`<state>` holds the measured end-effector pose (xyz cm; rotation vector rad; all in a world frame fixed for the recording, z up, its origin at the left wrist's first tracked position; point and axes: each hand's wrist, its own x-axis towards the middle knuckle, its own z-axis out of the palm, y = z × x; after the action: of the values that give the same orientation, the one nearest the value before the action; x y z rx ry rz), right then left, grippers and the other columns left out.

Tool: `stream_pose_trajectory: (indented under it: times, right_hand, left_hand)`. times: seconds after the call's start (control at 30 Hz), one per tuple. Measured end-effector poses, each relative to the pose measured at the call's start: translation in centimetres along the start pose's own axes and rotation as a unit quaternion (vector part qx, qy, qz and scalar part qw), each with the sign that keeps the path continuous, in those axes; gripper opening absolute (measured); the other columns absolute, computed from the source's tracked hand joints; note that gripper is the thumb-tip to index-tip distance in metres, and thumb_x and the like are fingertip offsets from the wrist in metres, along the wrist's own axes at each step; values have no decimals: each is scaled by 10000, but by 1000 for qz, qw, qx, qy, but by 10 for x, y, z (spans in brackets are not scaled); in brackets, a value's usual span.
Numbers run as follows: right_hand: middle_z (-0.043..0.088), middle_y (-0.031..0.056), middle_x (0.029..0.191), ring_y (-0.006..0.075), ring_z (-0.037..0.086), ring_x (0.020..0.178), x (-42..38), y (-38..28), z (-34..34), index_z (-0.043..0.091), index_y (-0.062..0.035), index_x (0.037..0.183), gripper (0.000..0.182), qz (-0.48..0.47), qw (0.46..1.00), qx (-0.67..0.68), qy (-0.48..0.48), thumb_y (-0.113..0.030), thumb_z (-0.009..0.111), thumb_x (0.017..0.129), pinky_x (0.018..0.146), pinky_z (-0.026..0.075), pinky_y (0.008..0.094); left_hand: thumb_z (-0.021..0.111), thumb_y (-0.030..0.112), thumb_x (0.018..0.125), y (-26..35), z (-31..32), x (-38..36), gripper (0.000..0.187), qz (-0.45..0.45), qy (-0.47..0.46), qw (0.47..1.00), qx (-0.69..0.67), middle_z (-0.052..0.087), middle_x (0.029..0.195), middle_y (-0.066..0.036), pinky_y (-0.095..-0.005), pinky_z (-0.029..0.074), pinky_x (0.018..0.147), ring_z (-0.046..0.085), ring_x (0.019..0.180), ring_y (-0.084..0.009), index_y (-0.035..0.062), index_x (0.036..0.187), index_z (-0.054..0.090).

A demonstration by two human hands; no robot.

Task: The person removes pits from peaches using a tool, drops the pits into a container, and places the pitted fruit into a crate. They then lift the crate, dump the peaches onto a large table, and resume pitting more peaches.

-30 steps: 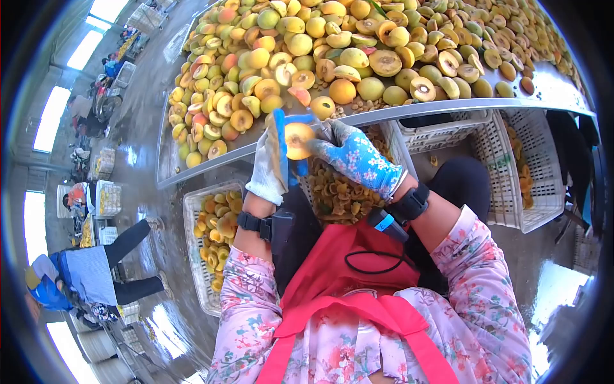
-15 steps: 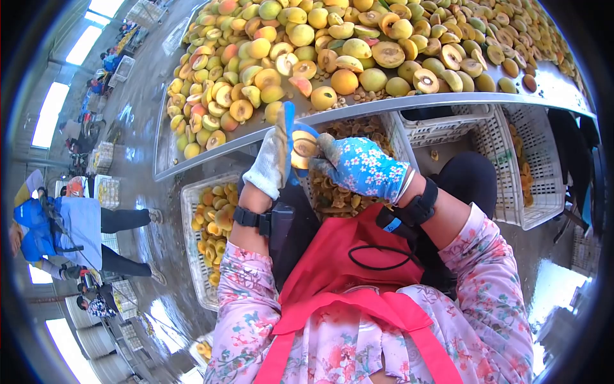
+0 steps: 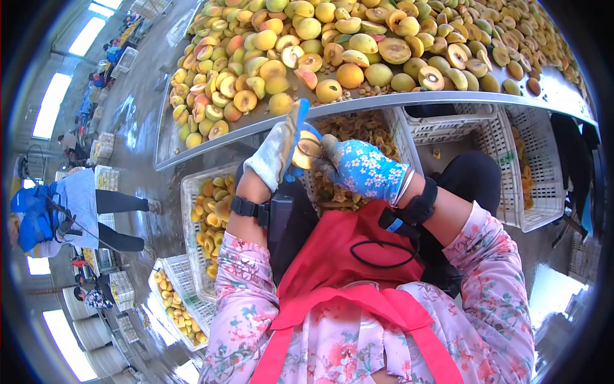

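My left hand (image 3: 276,152), in a white glove with a blue palm side, is closed around a cut apricot half (image 3: 306,151), its pale orange face turned toward my right hand. My right hand (image 3: 366,168), in a blue flowered glove, has its thumb and fingers pinched together at the fruit's right edge. A thin dark curved edge shows at these fingertips, against the cut face; what it belongs to is hidden. Both hands are just in front of the metal table (image 3: 377,100), above a crate of scooped fruit scraps (image 3: 348,137).
Whole and halved apricots (image 3: 307,29) are heaped on the table. A white crate of hollowed halves (image 3: 214,211) stands left of my legs, white crates (image 3: 521,166) at right. Another crate of fruit (image 3: 176,301) is lower left. A person in blue (image 3: 38,214) stands at far left.
The view has shifted slightly, bringing more of the lower-left crate into sight. The apricot half stays between my hands, its cut face a little more exposed. The person at left has shifted posture.
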<state>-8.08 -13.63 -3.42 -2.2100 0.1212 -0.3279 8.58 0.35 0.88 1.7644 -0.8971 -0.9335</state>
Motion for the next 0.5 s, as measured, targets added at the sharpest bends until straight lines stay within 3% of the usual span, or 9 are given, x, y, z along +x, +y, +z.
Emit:
stream_pose_trajectory:
  times: [0.17,0.23,0.27,0.3,0.33,0.37,0.43,0.47,0.5]
  right_hand:
    - [607,253,748,454,600,733,-1,-5,3,471,9,1020,280,-37,998,-8,54,-232,578,926,611,469,522]
    - [610,250,751,450,602,716,-3,-2,-4,483,9,1072,260,-79,996,-22,-18,-189,568,926,601,467,507]
    - [631,228,762,429,618,719,-1,-1,5,505,-5,1081,232,-19,1000,-16,14,-182,549,938,606,480,472]
    - [626,211,750,403,612,679,0,9,11,558,-18,1004,242,-30,999,-4,30,-243,549,915,597,484,476]
    - [619,213,743,417,605,683,-1,-8,-7,533,-16,1006,231,75,980,167,-74,-228,561,920,579,469,465]
    - [619,212,745,417,611,693,-3,-1,-1,523,-8,1012,196,-42,998,39,-20,-180,560,925,575,457,461]
    - [631,211,748,391,631,699,-2,-8,-2,533,11,985,145,-16,1000,8,-23,-124,548,933,578,465,438]
    - [631,195,723,359,629,660,0,-19,-5,549,12,978,143,55,996,47,-58,-125,554,938,569,465,414]
    - [638,175,739,291,624,646,-2,-17,2,567,15,990,151,63,996,54,-36,-130,548,951,581,464,387]
  left_hand:
    - [370,416,1022,7,6,10,465,22,-21,999,35,598,766,-36,-271,497,673,561,681,-118,23,1000,618]
    - [370,417,1022,10,9,18,471,34,-35,995,87,597,752,-36,-276,499,678,560,676,-121,23,984,624]
    - [370,418,1021,11,11,21,474,38,-39,992,115,596,745,-37,-278,501,681,560,673,-122,22,976,627]
    - [370,418,1021,12,10,23,477,42,-43,988,143,595,738,-37,-280,502,683,559,671,-124,22,968,629]
    - [298,522,1016,36,17,12,631,15,-25,991,133,580,656,-22,-276,489,635,553,630,-101,33,809,638]
    - [292,581,993,24,17,18,684,-9,-31,990,136,614,677,-56,-301,498,663,584,646,-144,23,815,647]
    - [289,662,955,16,19,28,776,-54,-18,981,187,675,737,-137,-370,517,740,645,701,-242,-10,900,674]
    - [276,580,979,6,21,29,680,24,10,977,211,666,803,-170,-406,509,758,636,776,-298,12,957,650]
    - [264,498,1004,-3,23,30,589,103,42,964,240,657,870,-203,-442,501,776,627,851,-355,33,1014,627]
